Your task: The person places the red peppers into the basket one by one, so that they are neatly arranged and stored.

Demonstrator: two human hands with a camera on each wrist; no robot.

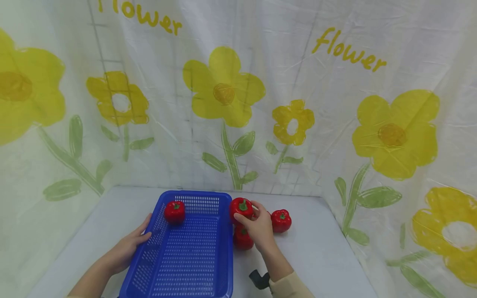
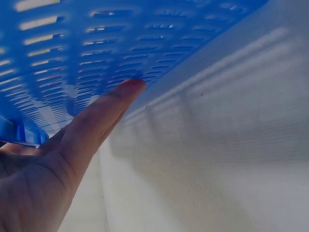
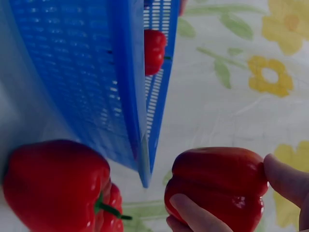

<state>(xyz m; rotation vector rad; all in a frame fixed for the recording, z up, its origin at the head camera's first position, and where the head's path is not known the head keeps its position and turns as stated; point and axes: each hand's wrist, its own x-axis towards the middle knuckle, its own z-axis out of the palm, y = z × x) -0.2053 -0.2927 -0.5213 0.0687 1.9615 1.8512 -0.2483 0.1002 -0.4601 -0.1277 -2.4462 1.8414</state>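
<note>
Flowered cloth behind; right hand [image 1: 258, 227] pinches a glossy red bell pepper [image 1: 241, 208]. Left hand [image 1: 128, 248], fingers straight, steadies the blue perforated plastic basket [image 1: 193, 265]. Lift clear of its rim.

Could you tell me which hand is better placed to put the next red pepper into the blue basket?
Right: the right hand already grips a red pepper beside the basket; the left hand steadies it.
</note>
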